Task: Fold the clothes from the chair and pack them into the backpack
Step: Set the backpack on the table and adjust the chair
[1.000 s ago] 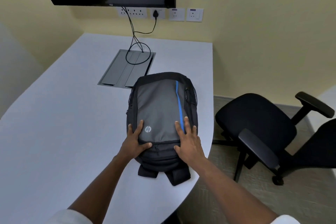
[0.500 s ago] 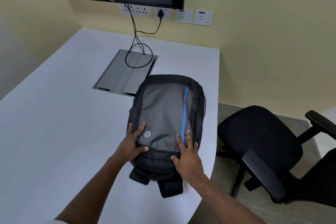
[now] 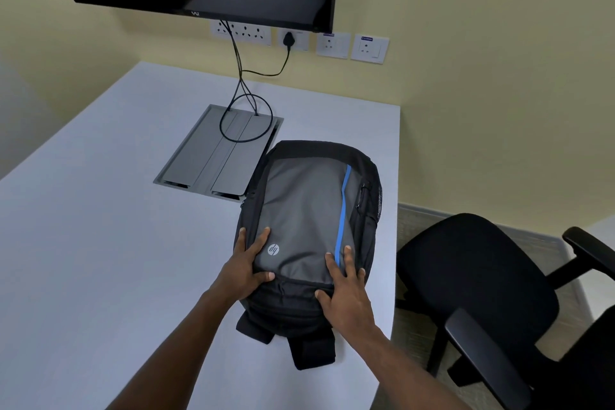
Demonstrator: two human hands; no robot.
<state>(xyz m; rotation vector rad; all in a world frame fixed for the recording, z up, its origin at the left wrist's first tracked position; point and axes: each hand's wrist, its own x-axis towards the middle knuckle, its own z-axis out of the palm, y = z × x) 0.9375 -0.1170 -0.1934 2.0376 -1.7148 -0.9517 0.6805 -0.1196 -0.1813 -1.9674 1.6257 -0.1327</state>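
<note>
Backpack: the backpack (image 3: 309,220) lies flat, front up and seemingly zipped, near the table's (image 3: 100,260) right edge, straps toward the person.
Hands: left hand (image 3: 248,268) and right hand (image 3: 346,286) apart, spread flat on its near end — pressing, not gripping.
Chair: the chair (image 3: 472,280) seat shows no clothes.
Risk: 1 sideways push could tip the backpack off that edge; its straps already overhang.
</note>
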